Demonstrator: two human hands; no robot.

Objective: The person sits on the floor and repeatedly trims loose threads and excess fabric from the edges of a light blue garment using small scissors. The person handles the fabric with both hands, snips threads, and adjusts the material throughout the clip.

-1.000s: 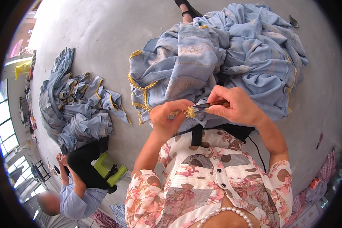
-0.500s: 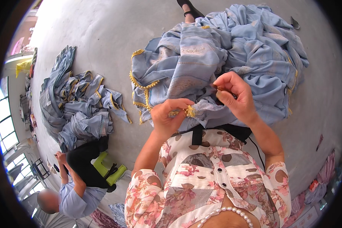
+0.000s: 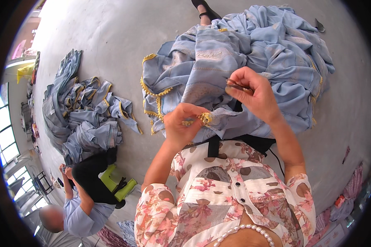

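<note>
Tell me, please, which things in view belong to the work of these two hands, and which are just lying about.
In use:
blue cloth before the person
yellow trim, held in the left hand
small dark tool, in the right hand

Apparently just lying about:
dark object on the floor, upper right
small reddish object on the floor, right
pinkish fabric, lower right

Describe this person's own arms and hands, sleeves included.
The left hand and right hand are bare, as are the forearms, with nothing worn at the wrists. White sleeves, reaching about the elbows, carry pink flowers and brown spots.
</note>
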